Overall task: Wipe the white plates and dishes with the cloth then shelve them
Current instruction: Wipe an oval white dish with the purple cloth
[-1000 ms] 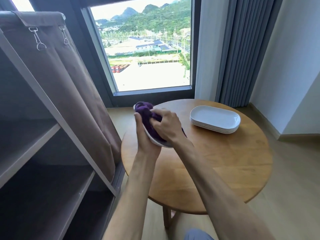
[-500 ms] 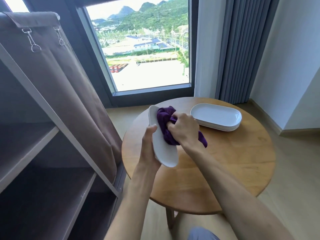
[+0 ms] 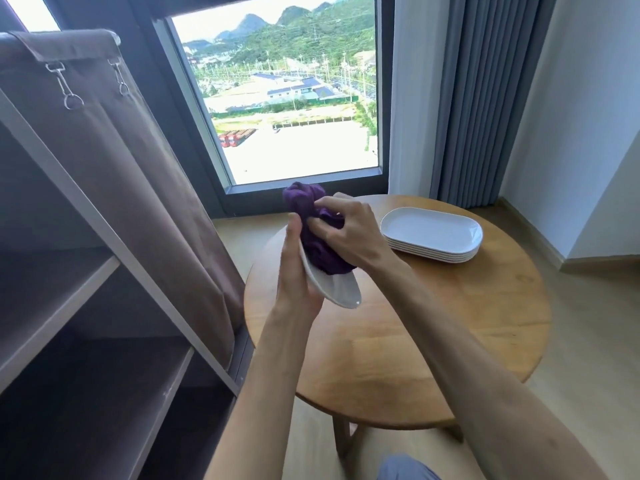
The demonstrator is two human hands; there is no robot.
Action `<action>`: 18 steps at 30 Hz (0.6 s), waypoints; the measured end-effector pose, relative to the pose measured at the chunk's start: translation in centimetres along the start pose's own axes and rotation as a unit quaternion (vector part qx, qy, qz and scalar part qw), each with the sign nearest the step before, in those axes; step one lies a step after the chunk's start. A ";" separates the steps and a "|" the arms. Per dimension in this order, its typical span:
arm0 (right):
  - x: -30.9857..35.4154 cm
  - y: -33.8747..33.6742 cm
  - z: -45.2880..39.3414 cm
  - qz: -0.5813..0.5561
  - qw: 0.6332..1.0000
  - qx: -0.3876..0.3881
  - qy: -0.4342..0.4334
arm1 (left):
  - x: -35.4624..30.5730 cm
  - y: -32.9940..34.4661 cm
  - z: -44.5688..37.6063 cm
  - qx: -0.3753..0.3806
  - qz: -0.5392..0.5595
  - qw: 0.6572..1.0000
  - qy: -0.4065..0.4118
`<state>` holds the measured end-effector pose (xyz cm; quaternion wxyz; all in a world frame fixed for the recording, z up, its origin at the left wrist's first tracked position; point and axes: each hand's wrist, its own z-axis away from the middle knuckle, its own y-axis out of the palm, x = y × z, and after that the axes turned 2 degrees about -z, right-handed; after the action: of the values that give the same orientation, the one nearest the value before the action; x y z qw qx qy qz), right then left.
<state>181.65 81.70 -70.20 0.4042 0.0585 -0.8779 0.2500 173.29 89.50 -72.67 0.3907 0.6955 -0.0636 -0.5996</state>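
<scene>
My left hand [image 3: 294,271] grips a white oval plate [image 3: 337,289] by its left rim and holds it tilted on edge above the round wooden table [image 3: 433,341]. My right hand [image 3: 349,233] grips a bunched purple cloth [image 3: 317,233] and presses it against the plate's upper face. Most of the plate is hidden behind the cloth and my hands. A stack of several white oval plates [image 3: 433,233] lies on the far right part of the table.
A grey fabric shelf unit [image 3: 86,289] with open shelves stands at the left, its brown cover [image 3: 121,168] drawn back. A large window [image 3: 287,98] and grey curtains [image 3: 485,98] are behind the table. A white wall runs along the right.
The cloth and my right hand have slid up along the plate toward its far end. The plate has tipped so less of its face shows. The view shifted slightly.
</scene>
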 end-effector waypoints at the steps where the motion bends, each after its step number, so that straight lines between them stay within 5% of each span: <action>1: 0.4 0.2 0.4 -0.015 1.000 0.012 -0.013 | -0.4 0.0 -0.1 -0.011 0.016 1.000 -0.001; 7: 0.0 0.2 3.4 -0.038 0.992 0.120 -0.021 | -2.0 -0.7 -0.5 -0.097 0.001 0.995 0.001; 11: -1.9 -0.6 5.6 0.038 0.982 0.172 0.072 | -1.9 -2.4 0.1 -0.116 -0.003 0.992 -0.043; 15: -4.4 -1.9 6.6 0.049 0.984 0.015 0.169 | -1.6 -3.7 1.1 -0.180 -0.040 0.979 -0.082; 18: -5.7 -3.1 7.4 -0.172 0.951 -0.093 0.239 | -1.2 -4.8 0.9 -0.234 -0.065 0.967 -0.083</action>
<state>181.31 74.80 -77.23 0.6427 0.1091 -0.7516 0.1007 170.33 93.02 -74.74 0.4959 0.5356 0.0915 -0.6774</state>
